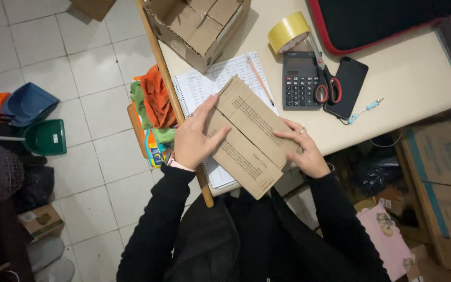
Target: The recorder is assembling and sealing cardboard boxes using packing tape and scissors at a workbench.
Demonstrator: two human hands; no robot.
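1. A flattened brown cardboard box (249,137) with printed lines lay tilted at the near edge of the bench (413,78), its lower corner hanging past the edge toward the person.
2. The left hand (197,137) pressed on the left side of the cardboard, fingers spread flat, thumb lying across a flap; it held the sheet down rather than gripping around it.
3. The right hand (304,149) rested on the cardboard's right edge, fingers bent over it and touching the surface, a ring on one finger.
4. Under the cardboard lay a spiral notebook (210,83) with written rows, partly covered by it.
5. An orange pencil (260,79) lay slanted on the notebook, just beyond the cardboard's upper corner.
6. A dark calculator (299,79) sat to the right of the pencil, with red-handled scissors (327,86) overlapping its right side and a black phone (348,83) beside them.
7. A roll of yellow tape (287,31) stood above the calculator, touching or nearly touching it.
8. An open cardboard carton (197,26) sat at the far left corner of the bench.
9. Off the bench's left edge, orange and green cloths (155,102) were piled, and farther left a green dustpan (45,137) rested on the tiled floor (95,172).
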